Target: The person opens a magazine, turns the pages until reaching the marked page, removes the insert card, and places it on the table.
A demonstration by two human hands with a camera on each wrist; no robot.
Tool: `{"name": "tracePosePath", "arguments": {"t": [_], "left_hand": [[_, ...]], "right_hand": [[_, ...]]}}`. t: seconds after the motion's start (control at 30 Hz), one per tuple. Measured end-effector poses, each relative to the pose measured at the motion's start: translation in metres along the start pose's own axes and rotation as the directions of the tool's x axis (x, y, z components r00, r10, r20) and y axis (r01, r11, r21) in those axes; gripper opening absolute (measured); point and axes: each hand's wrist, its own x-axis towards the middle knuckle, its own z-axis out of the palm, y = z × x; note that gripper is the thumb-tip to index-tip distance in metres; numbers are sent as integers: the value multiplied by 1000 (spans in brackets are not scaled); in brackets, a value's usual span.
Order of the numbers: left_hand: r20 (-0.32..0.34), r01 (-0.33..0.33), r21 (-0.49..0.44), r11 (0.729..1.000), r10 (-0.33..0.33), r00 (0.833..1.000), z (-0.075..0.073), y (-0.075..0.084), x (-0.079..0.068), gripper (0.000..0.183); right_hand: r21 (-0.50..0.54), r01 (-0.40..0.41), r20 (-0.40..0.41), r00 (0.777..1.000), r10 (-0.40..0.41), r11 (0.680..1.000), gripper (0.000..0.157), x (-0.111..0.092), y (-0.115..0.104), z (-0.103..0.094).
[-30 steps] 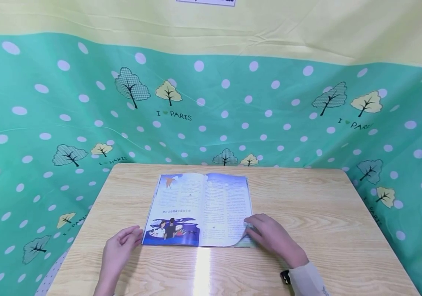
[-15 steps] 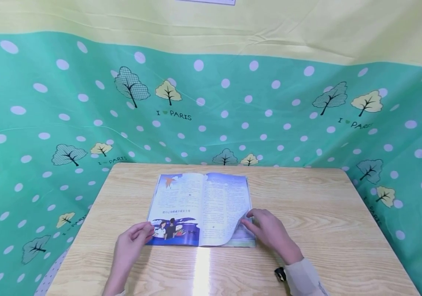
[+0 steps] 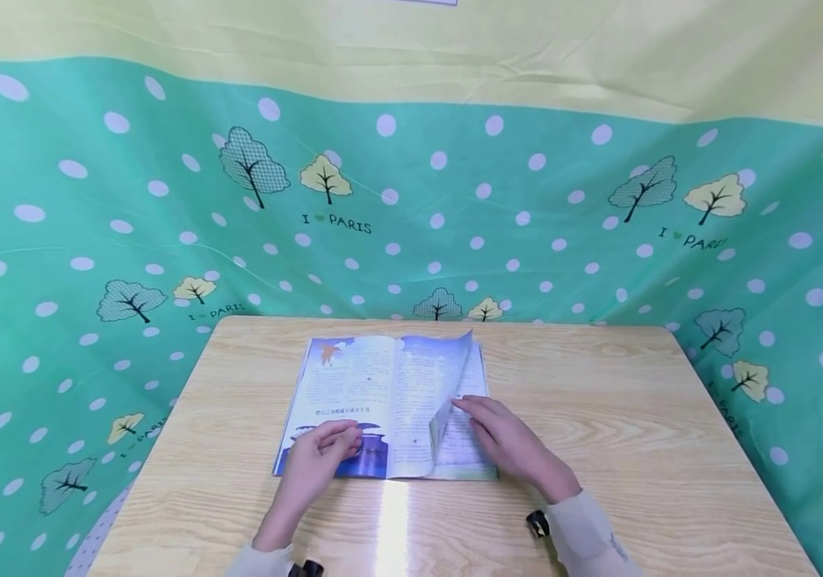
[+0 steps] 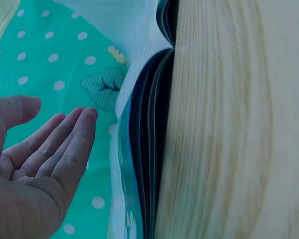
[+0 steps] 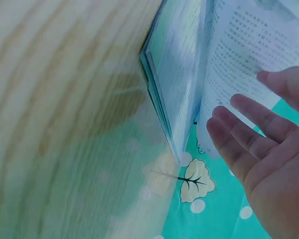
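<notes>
An open magazine [image 3: 353, 381] lies on the wooden table, with a coloured picture at the foot of its left page. One right-hand page [image 3: 425, 385] is lifted and bends toward the left. My right hand [image 3: 515, 441] is at that raised page, its fingertips against or close to it. In the right wrist view the fingers [image 5: 254, 119] are fairly straight and spread, with the printed page [image 5: 244, 59] behind them. Over the lower left page is my left hand [image 3: 317, 461], covering part of the picture. Its fingers look loosely bent and hold nothing in the left wrist view.
The wooden table [image 3: 584, 385] extends on both sides of the magazine. Behind and beside it hangs a green cloth [image 3: 526, 200] with white dots and trees. A bright glare strip [image 3: 393, 529] lies before the magazine. Dark wrist devices [image 3: 537, 523] show at both sleeves.
My left hand has moved right, from beside the magazine to over its left page. My right hand has shifted slightly left and up, and the page has risen from a curled corner along its outer edge.
</notes>
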Motion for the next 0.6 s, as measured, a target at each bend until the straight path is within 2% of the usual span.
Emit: {"name": "tracePosePath", "arguments": {"t": [0.1,0.27,0.6], "left_hand": [[30,-12,-1,1000,12,999,8,3,3,29],[100,-21,-19,1000,23,995,17,7,4,40],[194,37,-116,993,-14,981,31,12,0,39]], "right_hand": [[48,18,37,999,-20,999,48,4,3,1],[88,7,120,993,-18,996,54,10,4,5],[41,41,142,989,-46,998,53,16,-10,16]]}}
